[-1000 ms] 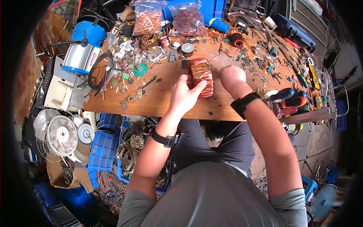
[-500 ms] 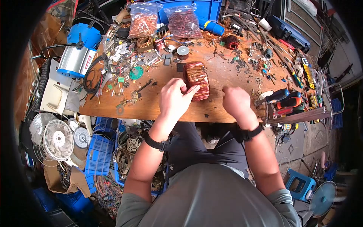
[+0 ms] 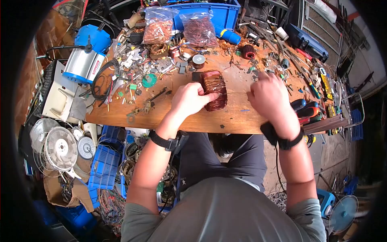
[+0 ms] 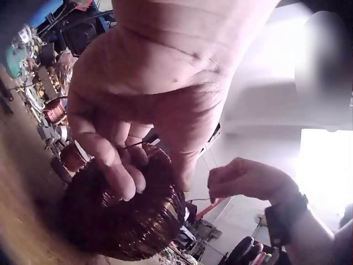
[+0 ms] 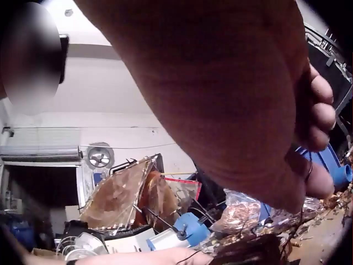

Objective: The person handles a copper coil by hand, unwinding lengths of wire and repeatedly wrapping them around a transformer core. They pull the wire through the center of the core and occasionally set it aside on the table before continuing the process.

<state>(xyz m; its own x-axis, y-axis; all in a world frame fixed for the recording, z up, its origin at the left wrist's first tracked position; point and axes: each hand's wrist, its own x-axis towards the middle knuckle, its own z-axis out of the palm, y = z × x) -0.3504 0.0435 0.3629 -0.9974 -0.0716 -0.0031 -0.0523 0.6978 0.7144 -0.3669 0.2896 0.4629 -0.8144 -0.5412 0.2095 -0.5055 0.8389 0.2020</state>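
Note:
A copper-wound coil ring point(image 3: 215, 90) stands on its edge on the wooden bench, near the front. The left hand point(image 3: 189, 98) grips it from the left, thumb on the outer windings; in the left wrist view its fingers reach into the centre of the coil point(image 4: 124, 221). To the right, the right hand point(image 3: 271, 96) is raised with curled fingers, pinching a thin wire point(image 3: 238, 93) that runs across to the coil. The right wrist view shows this wire point(image 5: 300, 221) at the thumb and fingertips of the right hand point(image 5: 220, 105).
Scrap parts, a round-topped spool point(image 3: 198, 60) and a green disc point(image 3: 149, 80) lie behind the coil. Two bags of copper wire point(image 3: 157, 30) stand before a blue crate point(image 3: 209, 14). Screwdrivers point(image 3: 308, 109) are racked at the right edge, and a blue and silver machine point(image 3: 86, 54) sits at left.
The right hand has moved away to the right, with the wire now stretched between it and the coil. The left hand still holds the coil, which has turned slightly and looks darker.

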